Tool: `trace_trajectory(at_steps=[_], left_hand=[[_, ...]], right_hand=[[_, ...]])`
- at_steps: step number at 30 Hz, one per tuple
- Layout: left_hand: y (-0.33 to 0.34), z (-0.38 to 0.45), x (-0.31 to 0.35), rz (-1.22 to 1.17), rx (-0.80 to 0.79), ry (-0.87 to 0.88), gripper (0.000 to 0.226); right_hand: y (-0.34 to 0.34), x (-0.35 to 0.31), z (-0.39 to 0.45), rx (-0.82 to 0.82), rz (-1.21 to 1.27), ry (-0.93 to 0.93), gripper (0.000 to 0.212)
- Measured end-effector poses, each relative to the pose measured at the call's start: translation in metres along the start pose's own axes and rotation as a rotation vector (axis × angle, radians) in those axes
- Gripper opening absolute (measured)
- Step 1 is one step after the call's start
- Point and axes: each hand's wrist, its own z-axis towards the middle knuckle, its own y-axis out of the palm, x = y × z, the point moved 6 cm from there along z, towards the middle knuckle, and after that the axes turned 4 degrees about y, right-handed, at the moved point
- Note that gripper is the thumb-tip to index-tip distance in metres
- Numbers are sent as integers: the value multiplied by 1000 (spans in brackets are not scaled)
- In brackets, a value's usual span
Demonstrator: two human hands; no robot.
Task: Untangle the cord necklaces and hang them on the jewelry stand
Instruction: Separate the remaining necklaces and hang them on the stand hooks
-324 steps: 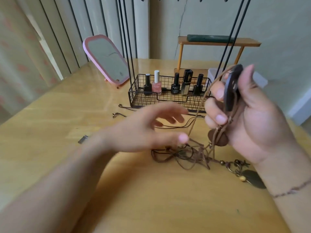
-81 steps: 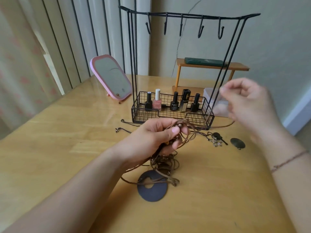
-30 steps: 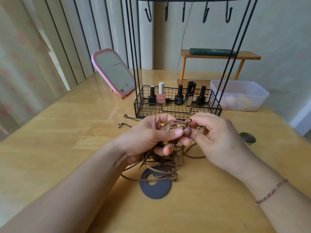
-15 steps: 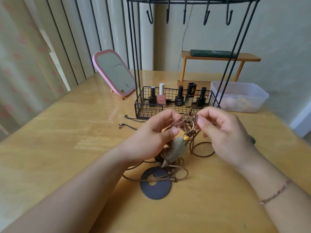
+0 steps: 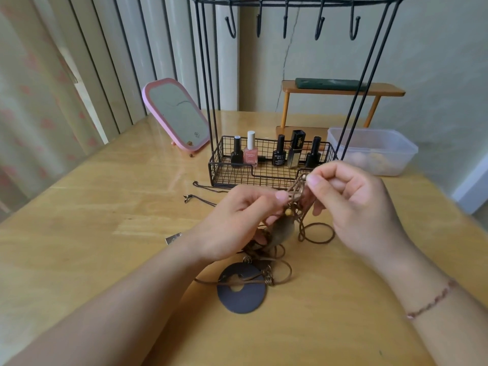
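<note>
Head view. Tangle of brown cord necklaces half lifted above yellow wooden table, in front of black wire jewelry stand. Left hand pinches cords at top of bundle, fingers curled round them. Right hand pinches cord end with small bead just beside it. Olive leaf-shaped pendant hangs, long axis tilted, tip toward lower left. Flat dark round pendant with hole lies on table below. Stand hooks bare.
</note>
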Motion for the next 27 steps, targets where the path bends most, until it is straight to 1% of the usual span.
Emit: trace_trajectory(at_steps=[3, 5, 6, 9, 10, 13, 17, 19, 21, 24, 27], left_hand=[[-4, 0, -5, 55, 98, -32, 77], [-3, 1, -8, 76, 104, -64, 85], [-2, 1, -8, 78, 100, -64, 81], [1, 1, -4, 107, 65, -26, 51], [0, 1, -4, 141, 64, -23, 45], [-2, 2, -6, 197, 92, -10, 43], [-4, 1, -8, 134, 144, -35, 50], [-8, 2, -10, 121, 179, -33, 50], [-9, 4, -11, 58, 195, -38, 43], [-13, 2, -10, -33, 267, -87, 27], [-16, 2, -11, -54, 308, -122, 24]], right_hand=[[7, -4, -3, -41, -38, -28, 11], [11, -5, -5, -56, -54, -30, 11], [11, -5, -5, -52, -51, -33, 10], [9, -5, -5, -4, -4, -45, 10], [7, -6, -5, 21, 8, -49, 10], [1, -7, -4, 96, 24, -61, 11], [-3, -7, -5, 145, 8, -81, 12], [-4, -10, -5, 161, 4, -112, 12], [-7, -12, -6, 187, 32, -134, 10], [-7, -12, -6, 203, 94, -120, 10], [-1, -10, -7, 149, 106, -106, 12]])
